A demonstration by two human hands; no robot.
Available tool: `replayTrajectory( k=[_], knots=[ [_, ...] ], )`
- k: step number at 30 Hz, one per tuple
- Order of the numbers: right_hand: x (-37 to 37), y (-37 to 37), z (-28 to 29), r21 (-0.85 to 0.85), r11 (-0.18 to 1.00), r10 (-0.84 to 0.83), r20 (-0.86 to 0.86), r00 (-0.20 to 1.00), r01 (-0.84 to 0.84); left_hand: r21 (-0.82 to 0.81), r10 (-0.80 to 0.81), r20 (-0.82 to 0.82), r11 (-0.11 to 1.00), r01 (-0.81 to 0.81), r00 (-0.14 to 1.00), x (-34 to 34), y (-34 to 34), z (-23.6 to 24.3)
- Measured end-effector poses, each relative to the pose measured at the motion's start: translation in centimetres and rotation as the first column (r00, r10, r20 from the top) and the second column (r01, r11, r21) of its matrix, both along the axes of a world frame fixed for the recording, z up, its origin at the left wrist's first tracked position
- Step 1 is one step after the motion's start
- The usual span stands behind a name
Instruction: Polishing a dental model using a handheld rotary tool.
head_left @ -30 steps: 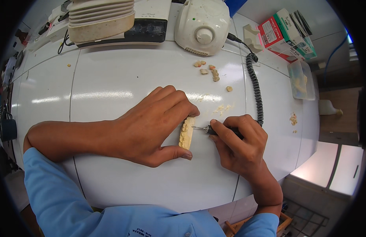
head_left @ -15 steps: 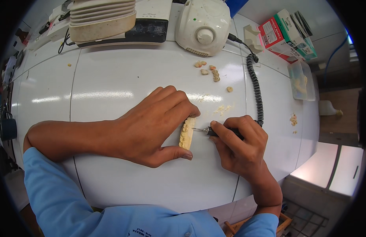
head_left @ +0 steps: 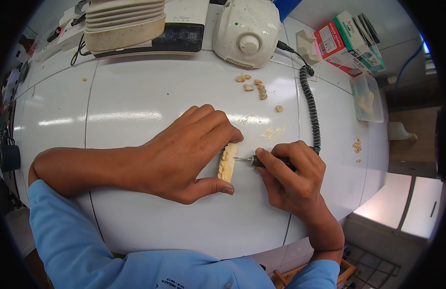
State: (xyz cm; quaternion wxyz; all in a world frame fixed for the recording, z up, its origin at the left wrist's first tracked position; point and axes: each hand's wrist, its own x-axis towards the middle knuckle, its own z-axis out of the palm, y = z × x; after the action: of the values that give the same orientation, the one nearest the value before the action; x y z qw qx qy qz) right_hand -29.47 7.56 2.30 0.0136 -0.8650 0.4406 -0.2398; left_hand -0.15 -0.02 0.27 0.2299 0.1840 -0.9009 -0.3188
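Note:
A cream-coloured dental model [head_left: 227, 163] with a row of teeth lies on the white tabletop. My left hand [head_left: 184, 149] grips it between the thumb at its near end and the index finger at its far end. To its right, my right hand [head_left: 296, 177] holds a black rotary handpiece [head_left: 284, 163] like a pen. The thin metal bur at its tip points left and meets, or nearly meets, the model's right side. A coiled black cord [head_left: 313, 113] runs from beside my right hand to a white control unit [head_left: 247, 33] with a round dial.
Pale shavings [head_left: 269, 133] lie beyond the model. Several small tooth-like pieces [head_left: 261, 91] sit farther back. A ribbed white hose [head_left: 125, 24] rests by a white box at the back left. Right are cartons [head_left: 336, 41], a clear plastic tub [head_left: 368, 98] and crumbs [head_left: 357, 145].
Almost nothing differs. My right hand and the handpiece have shifted very slightly to the left; my left hand keeps its hold on the model.

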Motion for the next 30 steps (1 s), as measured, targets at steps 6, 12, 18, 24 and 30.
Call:
replayTrajectory(
  k=[6,12,18,24,30],
  knots=[
    [0.12,0.02,0.20,-0.002,1.000,0.011,0.001,1.000,-0.011,-0.002,0.003,0.004,1.000,-0.003,1.000,0.03,0.06,0.14],
    [0.09,0.02,0.03,0.003,1.000,0.010,-0.004,1.000,-0.010,0.005,0.004,0.014,1.000,-0.004,1.000,0.07,0.05,0.03],
    [0.01,0.04,0.03,0.003,1.000,0.005,0.004,1.000,-0.005,0.003,0.004,0.019,1.000,-0.004,1.000,0.08,0.06,0.09],
    [-0.04,-0.03,-0.18,-0.001,1.000,0.005,0.016,1.000,-0.005,0.006,0.001,0.021,1.000,-0.002,1.000,0.06,0.03,0.20],
    [-0.04,-0.01,-0.12,0.000,1.000,0.008,0.016,1.000,-0.008,-0.005,0.003,0.013,1.000,-0.002,1.000,0.07,0.03,0.12]
  ],
)
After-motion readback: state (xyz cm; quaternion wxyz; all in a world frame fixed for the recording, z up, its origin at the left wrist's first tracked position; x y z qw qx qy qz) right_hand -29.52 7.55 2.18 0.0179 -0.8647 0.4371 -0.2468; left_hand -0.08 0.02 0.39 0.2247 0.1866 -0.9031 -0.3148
